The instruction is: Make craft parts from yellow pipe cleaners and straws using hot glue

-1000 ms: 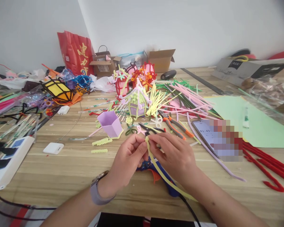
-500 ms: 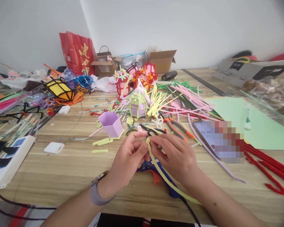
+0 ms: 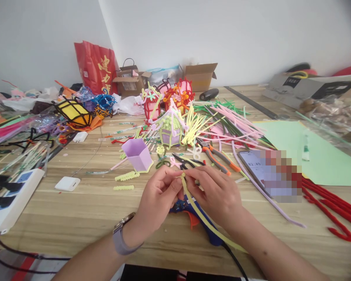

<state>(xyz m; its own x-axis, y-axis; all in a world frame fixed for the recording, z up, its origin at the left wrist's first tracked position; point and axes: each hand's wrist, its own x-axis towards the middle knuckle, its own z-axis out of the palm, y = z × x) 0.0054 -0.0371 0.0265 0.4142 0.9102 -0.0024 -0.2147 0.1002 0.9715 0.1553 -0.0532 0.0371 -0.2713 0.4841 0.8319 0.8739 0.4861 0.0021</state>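
Observation:
A pale yellow pipe cleaner [image 3: 203, 216] has its upper end pinched between my two hands and trails down to the right under my right forearm. My left hand [image 3: 163, 195], with a watch at the wrist, closes thumb and finger on that end. My right hand [image 3: 216, 191] pinches it from the other side. Below them lies a blue glue gun [image 3: 212, 233] with an orange trigger. To the left stand an open purple paper box [image 3: 138, 156] and short twisted yellow pieces [image 3: 123, 187]. Behind is a small purple and green lantern [image 3: 170, 127].
Pliers [image 3: 218, 158] and black scissors [image 3: 184, 159] lie just beyond my hands. A phone [image 3: 259, 171] and red pipe cleaners [image 3: 333, 207] are at the right. A white power strip [image 3: 16, 199] sits at the left, a white case [image 3: 67, 183] near it.
The fingers of my left hand have curled in closer around the yellow end; its index finger is less stretched out. The rest is nearly the same.

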